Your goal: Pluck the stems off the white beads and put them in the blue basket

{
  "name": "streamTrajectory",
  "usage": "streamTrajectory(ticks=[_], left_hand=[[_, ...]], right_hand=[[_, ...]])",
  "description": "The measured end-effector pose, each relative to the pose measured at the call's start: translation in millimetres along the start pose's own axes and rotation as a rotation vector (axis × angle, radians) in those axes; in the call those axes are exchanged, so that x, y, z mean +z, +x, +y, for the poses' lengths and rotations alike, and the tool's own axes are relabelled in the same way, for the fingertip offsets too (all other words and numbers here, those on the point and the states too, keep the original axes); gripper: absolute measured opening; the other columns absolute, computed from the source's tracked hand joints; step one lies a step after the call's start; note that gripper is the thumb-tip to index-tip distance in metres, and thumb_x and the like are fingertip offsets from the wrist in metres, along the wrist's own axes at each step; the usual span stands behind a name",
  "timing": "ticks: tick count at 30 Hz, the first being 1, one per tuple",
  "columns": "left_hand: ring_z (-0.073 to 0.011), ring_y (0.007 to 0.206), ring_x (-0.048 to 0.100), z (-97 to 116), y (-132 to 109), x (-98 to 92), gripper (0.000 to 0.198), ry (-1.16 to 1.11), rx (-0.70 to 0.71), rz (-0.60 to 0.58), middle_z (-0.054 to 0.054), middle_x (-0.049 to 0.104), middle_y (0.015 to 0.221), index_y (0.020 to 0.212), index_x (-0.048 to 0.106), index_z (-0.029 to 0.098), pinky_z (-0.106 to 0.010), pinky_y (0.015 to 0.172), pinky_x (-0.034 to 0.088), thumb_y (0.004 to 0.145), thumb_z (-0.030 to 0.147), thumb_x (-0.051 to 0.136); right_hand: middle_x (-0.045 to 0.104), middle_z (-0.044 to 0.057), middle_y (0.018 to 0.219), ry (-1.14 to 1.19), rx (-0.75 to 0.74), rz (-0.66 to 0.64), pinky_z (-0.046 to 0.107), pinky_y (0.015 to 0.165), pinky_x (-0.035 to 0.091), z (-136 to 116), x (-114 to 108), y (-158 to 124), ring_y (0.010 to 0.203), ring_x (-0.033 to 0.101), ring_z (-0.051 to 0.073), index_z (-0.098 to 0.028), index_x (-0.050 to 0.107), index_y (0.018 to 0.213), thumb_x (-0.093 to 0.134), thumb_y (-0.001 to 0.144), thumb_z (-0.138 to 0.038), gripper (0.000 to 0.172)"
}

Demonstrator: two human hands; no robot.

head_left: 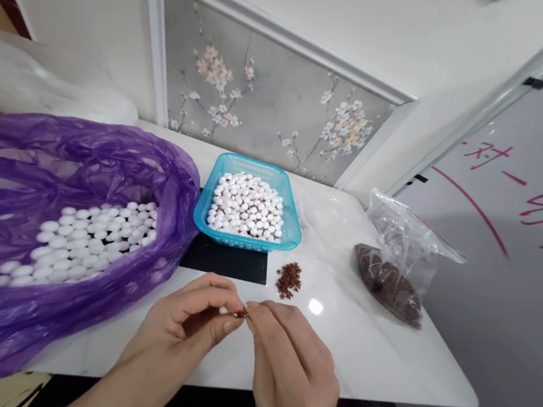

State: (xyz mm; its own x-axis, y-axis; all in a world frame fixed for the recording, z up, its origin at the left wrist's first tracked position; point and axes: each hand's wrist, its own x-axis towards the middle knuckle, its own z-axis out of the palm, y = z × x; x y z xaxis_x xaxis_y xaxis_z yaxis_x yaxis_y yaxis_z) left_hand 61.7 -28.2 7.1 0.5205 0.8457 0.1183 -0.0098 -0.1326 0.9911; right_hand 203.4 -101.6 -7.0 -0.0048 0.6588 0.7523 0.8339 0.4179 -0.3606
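Note:
My left hand (189,320) and my right hand (296,369) meet at the fingertips above the front of the white table. Between the left thumb and forefinger is a small reddish-brown piece (240,314), mostly covered by the fingers. The right thumb and forefinger are pinched against its end; what exactly they grip is hidden. Just beyond the right hand lies a little pile of reddish-brown pieces (289,279). A blue plastic basket (246,243) stands behind, filled with white egg-shaped pieces (248,206) with brown bits showing among them.
On the left, a purple plastic bag (146,159) lies spread open with many white oval pieces (89,238) inside. A clear zip bag (393,274) of brown pieces leans at the right, near a whiteboard (517,218). Under the basket is a black patch (225,261).

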Motion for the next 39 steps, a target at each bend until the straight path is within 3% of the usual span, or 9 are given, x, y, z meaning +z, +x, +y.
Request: streamTrajectory(ticks=[8,10,13,16,19,24,30,35,39], left_hand=[[-0.0131,0.075,0.062,-8.8,3.4,0.6,0.011,0.122,0.033,0.022,0.0,0.066,0.087,0.081,0.072,0.027,-0.016,0.064,0.049,0.079,0.024,0.063],[-0.0153,0.079,0.064,-14.7,5.6,0.9,0.013,0.156,0.015,0.031,-0.001,0.069,0.092,0.086,0.074,0.028,-0.018,0.068,0.051,0.076,0.026,0.065],[-0.0185,0.085,0.065,-23.7,7.0,-1.0,0.016,0.171,-0.031,0.055,-0.002,0.071,0.096,0.088,0.074,0.028,-0.019,0.071,0.052,0.073,0.031,0.067],[-0.0201,0.088,0.065,-31.8,5.4,-5.1,0.017,0.173,-0.076,0.068,-0.002,0.072,0.096,0.085,0.075,0.028,-0.02,0.074,0.052,0.072,0.034,0.068],[-0.0205,0.088,0.064,-39.8,2.7,-9.0,0.018,0.172,-0.107,0.113,-0.002,0.072,0.095,0.085,0.075,0.028,-0.021,0.074,0.051,0.07,0.037,0.069],[-0.0215,0.086,0.064,-48.6,1.5,-13.0,0.022,0.166,-0.107,0.129,-0.003,0.072,0.097,0.088,0.074,0.026,-0.024,0.071,0.052,0.071,0.039,0.068],[-0.0225,0.089,0.063,-42.7,0.5,-13.0,0.018,0.155,-0.114,0.101,-0.004,0.072,0.097,0.086,0.075,0.027,-0.024,0.074,0.051,0.071,0.037,0.07],[-0.0223,0.085,0.064,-45.9,-0.9,-14.5,0.018,0.133,-0.088,0.051,-0.004,0.073,0.095,0.088,0.075,0.027,-0.023,0.072,0.053,0.072,0.035,0.07],[-0.0214,0.085,0.064,-48.9,-2.3,-14.7,0.016,0.11,-0.076,0.017,-0.004,0.072,0.093,0.087,0.075,0.028,-0.021,0.071,0.053,0.073,0.033,0.069]], right_hand=[[0.067,0.009,0.091,-0.075,0.014,-0.052,0.031,0.071,0.051,6.7,-6.1,0.9,0.078,0.061,0.018,-0.015,0.061,0.11,0.053,0.084,-0.001,0.031],[0.069,0.006,0.094,-0.19,0.146,-0.083,0.029,0.074,0.05,26.6,-16.3,-1.2,0.081,0.063,0.017,-0.019,0.064,0.103,0.05,0.087,-0.007,0.025],[0.071,0.005,0.094,-0.447,0.531,-0.092,0.028,0.074,0.049,77.7,-39.8,-8.6,0.082,0.065,0.018,-0.022,0.068,0.093,0.048,0.089,-0.02,0.021],[0.073,0.008,0.081,-0.551,0.661,-0.13,0.032,0.066,0.047,128.3,-61.3,-19.5,0.071,0.066,0.022,-0.019,0.071,0.08,0.049,0.084,-0.017,0.023],[0.073,0.007,0.077,-0.57,0.689,-0.212,0.031,0.065,0.046,151.6,-71.2,-26.5,0.071,0.066,0.023,-0.02,0.072,0.08,0.049,0.079,-0.013,0.025],[0.068,0.015,0.105,-0.508,0.62,-0.252,0.037,0.079,0.048,133.9,-60.5,-13.3,0.091,0.066,0.025,-0.014,0.068,0.106,0.042,0.082,-0.008,0.036],[0.053,0.004,0.136,-0.23,0.374,-0.5,0.034,0.103,0.039,110.3,-15.0,14.8,0.129,0.044,0.018,-0.026,0.061,0.121,0.045,0.092,-0.023,0.034],[0.039,0.015,0.146,-0.25,0.438,-0.559,0.058,0.106,0.028,98.0,0.8,-0.7,0.137,0.031,0.031,-0.018,0.046,0.137,0.039,0.095,-0.031,0.044],[0.031,0.013,0.15,-0.249,0.494,-0.567,0.062,0.107,0.021,82.2,0.0,-13.9,0.14,0.023,0.031,-0.021,0.038,0.142,0.035,0.097,-0.037,0.048]])
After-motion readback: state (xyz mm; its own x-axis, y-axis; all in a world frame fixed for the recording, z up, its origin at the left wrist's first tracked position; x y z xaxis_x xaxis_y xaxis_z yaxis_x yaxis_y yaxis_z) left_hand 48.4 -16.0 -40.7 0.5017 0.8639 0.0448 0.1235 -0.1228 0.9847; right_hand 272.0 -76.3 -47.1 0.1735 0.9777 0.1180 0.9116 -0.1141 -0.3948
